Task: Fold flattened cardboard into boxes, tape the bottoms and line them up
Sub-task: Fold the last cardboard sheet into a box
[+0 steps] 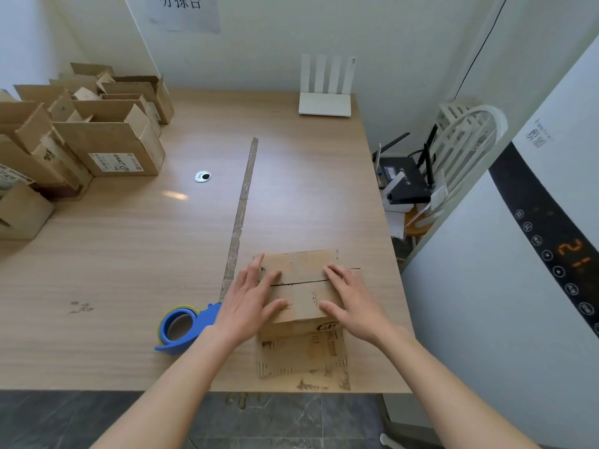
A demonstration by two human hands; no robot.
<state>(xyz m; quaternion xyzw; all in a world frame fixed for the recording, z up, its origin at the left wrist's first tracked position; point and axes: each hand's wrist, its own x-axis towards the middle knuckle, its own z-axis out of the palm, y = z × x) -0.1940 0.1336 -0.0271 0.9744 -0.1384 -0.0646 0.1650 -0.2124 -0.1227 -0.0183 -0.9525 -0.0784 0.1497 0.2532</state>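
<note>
The person is working on a box (299, 299) that is standing upside down near the front right corner of the table (129, 260), its bottom flaps folded shut and facing up. Both hands are lying flat and spread on those flaps: the left hand (251, 303) is pressing the left side, the right hand (351, 299) the right side, fingers straight and gripping nothing. The seam between the two big flaps is running across the top of the box between the fingertips, and it is looking slightly gapped. The tape dispenser (184, 328) is sitting just left of the box, right beside the left wrist. Finished boxes (81, 137) are crowding the far left of the table, well apart from the box. To do this step well, I judge the flaps should be squeezed together until the seam is closing evenly, one hand keeping pressure on it while the other is reaching for the dispenser. Letting go of both sides at once would probably let the flaps spring up.
</note>
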